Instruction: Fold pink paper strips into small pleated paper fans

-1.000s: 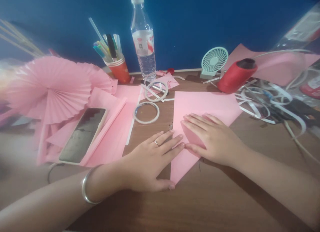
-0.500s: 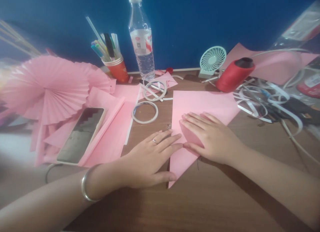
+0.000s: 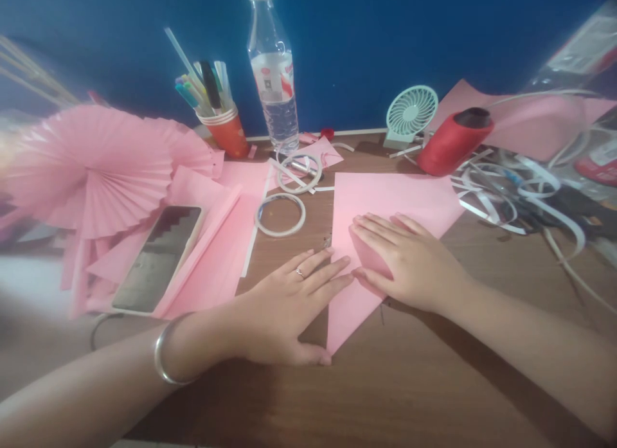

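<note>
A sheet of pink paper [image 3: 385, 197], folded so that its lower right edge runs diagonally, lies on the brown table. My right hand [image 3: 400, 261] rests flat on the paper with its fingers stretched to the upper left. At the sheet's left edge is my left hand [image 3: 294, 306], fingers spread, a ring on one finger. Its fingertips touch the paper's edge, and its thumb is at the lower corner. Two rolls of narrow tape [image 3: 280, 232] lie beyond the left hand.
On the left, a phone [image 3: 157, 258] lies on pink sheets beside a pleated paper fan [image 3: 91, 171]. Behind stand a cup of pens [image 3: 226, 133], a water bottle [image 3: 274, 81] and a small fan [image 3: 412, 114]. A red thread spool [image 3: 453, 143] and tangled white strips [image 3: 486, 204] are at right.
My left thumb has moved slightly down and left, away from the paper's edge to its lower corner. My right hand stays almost in place on the sheet.
</note>
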A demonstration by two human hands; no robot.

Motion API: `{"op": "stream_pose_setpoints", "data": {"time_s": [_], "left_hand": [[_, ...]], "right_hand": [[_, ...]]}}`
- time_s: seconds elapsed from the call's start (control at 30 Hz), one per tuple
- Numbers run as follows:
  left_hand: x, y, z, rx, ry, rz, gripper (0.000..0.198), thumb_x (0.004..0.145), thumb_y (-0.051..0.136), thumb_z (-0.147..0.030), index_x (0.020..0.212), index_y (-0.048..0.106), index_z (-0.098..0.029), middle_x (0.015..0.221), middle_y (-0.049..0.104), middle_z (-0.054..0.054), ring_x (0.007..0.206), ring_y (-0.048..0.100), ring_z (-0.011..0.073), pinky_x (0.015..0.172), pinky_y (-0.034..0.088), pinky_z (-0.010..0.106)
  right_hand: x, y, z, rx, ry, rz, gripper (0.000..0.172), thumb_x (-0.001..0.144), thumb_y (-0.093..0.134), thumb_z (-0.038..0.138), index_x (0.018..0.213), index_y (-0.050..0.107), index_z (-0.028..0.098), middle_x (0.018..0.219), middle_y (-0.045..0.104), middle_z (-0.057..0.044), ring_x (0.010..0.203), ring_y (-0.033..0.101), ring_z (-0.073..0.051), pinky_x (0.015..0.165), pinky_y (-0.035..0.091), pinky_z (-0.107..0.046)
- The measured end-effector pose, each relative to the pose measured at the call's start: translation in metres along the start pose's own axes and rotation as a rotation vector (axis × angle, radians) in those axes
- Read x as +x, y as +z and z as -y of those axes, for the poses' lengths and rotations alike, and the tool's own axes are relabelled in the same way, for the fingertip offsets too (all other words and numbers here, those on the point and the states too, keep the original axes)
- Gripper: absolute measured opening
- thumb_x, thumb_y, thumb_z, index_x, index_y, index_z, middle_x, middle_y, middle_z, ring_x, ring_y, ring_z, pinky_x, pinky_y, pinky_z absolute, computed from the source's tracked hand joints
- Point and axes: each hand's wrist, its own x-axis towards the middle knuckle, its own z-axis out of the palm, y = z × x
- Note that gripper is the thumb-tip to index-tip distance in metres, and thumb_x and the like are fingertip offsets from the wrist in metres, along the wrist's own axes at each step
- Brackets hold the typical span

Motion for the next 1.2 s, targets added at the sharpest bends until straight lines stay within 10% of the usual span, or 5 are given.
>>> {"op": "stream_pose_setpoints", "data": {"time_s": [0.27,0.53,0.73,1.0,1.2], "left_hand": [[-0.002,-0.003,0.001,-0.041,0.002,0.025,0.100,0.062,0.059,-0.060,0.139,0.010,-0.018,0.146,0.005,0.011,0.132,0.002,0.0314,0.106,0.009,0.049],[0.001,0.003,-0.003,-0.020,-0.229,-0.213,0.037,0.086,0.039,-0.028,0.121,0.041,-0.015,0.131,0.037,0.012,0.124,0.031,0.0235,0.101,0.031,0.041],[-0.002,0.006,-0.002,0.062,-0.164,-0.129,0.074,0.077,0.049,-0.052,0.137,0.021,-0.017,0.143,0.017,0.012,0.131,0.012,0.0291,0.104,0.023,0.046],[-0.003,0.009,-0.004,0.102,-0.178,-0.147,0.079,0.075,0.053,-0.050,0.138,0.017,-0.019,0.143,0.018,0.011,0.132,0.012,0.0285,0.104,0.024,0.045],[-0.002,0.008,-0.004,0.106,-0.171,-0.159,0.076,0.076,0.051,-0.050,0.137,0.020,-0.017,0.142,0.020,0.013,0.131,0.013,0.0289,0.104,0.024,0.045]], "right_hand": [[0.001,0.000,0.000,0.011,-0.008,-0.001,0.057,0.084,0.040,0.043,0.131,0.035,0.011,0.135,0.037,-0.011,0.125,0.030,-0.024,0.102,0.022,-0.046],[0.001,0.001,0.000,-0.016,0.061,0.027,0.062,0.082,0.040,0.054,0.134,0.032,0.020,0.141,0.025,-0.011,0.128,0.020,-0.032,0.099,0.021,-0.052],[0.001,0.004,0.002,-0.074,0.110,0.009,0.071,0.076,0.039,0.065,0.134,0.031,0.024,0.141,0.022,-0.015,0.125,0.019,-0.040,0.092,0.019,-0.062],[0.015,-0.006,-0.010,-0.049,0.077,-0.012,0.077,0.068,0.044,0.071,0.129,0.039,0.023,0.125,0.043,-0.015,0.110,0.039,-0.035,0.084,0.034,-0.051],[0.015,0.002,-0.016,-0.053,0.032,-0.011,0.083,0.070,0.040,0.072,0.134,0.030,0.021,0.135,0.032,-0.015,0.122,0.027,-0.033,0.092,0.027,-0.052]]}}
